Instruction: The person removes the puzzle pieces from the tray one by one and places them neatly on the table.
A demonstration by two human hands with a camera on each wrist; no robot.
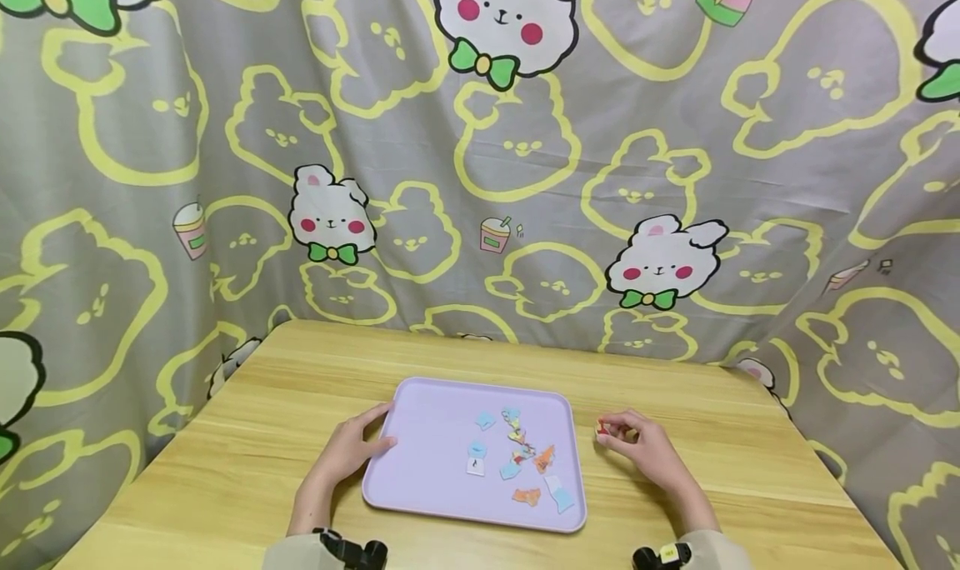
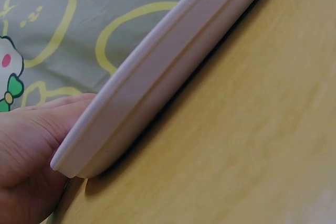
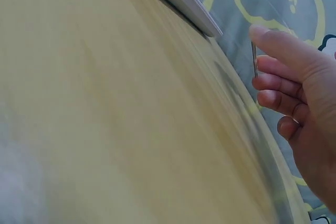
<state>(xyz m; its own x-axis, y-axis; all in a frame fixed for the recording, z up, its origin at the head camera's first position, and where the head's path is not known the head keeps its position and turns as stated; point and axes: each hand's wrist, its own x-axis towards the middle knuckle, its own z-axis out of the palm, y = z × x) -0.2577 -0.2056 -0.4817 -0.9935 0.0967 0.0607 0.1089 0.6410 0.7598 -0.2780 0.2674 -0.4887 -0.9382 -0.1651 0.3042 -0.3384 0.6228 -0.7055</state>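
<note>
My left hand (image 1: 348,449) holds the left edge of a lilac tray (image 1: 427,470), its thumb over the rim. The left wrist view shows the tray's outer wall (image 2: 157,72) with that hand against its end. Off the tray's right side, my right hand (image 1: 645,445) pinches a small red and yellow puzzle piece (image 1: 602,430) between thumb and fingers. In the right wrist view this piece (image 3: 254,59) shows edge-on as a thin strip. Several puzzle pieces lie in the tray, among them an orange one (image 1: 527,497), a pale blue one (image 1: 485,420) and a joined-looking colourful cluster (image 1: 517,437).
The tray rests on a wooden table (image 1: 315,370). A grey curtain (image 1: 420,178) with yellow outlines and white cartoon animals hangs behind the table and along both sides. Black wrist cameras (image 1: 352,549) sit at the sleeve cuffs.
</note>
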